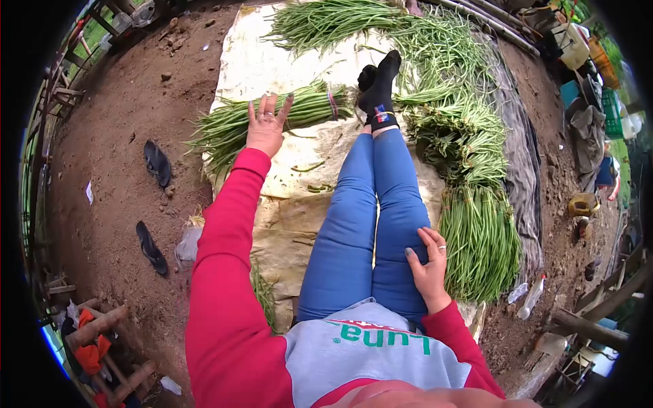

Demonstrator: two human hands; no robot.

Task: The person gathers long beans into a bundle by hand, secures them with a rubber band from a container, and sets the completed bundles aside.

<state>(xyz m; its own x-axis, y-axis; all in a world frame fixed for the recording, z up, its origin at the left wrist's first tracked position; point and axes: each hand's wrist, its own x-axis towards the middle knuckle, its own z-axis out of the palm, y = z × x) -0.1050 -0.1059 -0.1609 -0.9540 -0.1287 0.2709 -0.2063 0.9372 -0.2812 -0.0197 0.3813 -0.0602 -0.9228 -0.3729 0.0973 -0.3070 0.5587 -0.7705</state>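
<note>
Person seated on a pale sheet (272, 61) among long green beans.
A loose heap of beans (476, 238) spreads just beside the right hand (430, 262), which rests open on the blue-clad thigh (401, 204). The tied bundle (306, 107) lies under the left hand (265, 128), open with fingers spread; contact is unclear. Two sandals (157, 163) lie on dirt (115, 122) left of it.

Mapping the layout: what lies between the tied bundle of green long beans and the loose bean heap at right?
The person's black-socked feet, resting on the pale sheet, in the head view.
</note>
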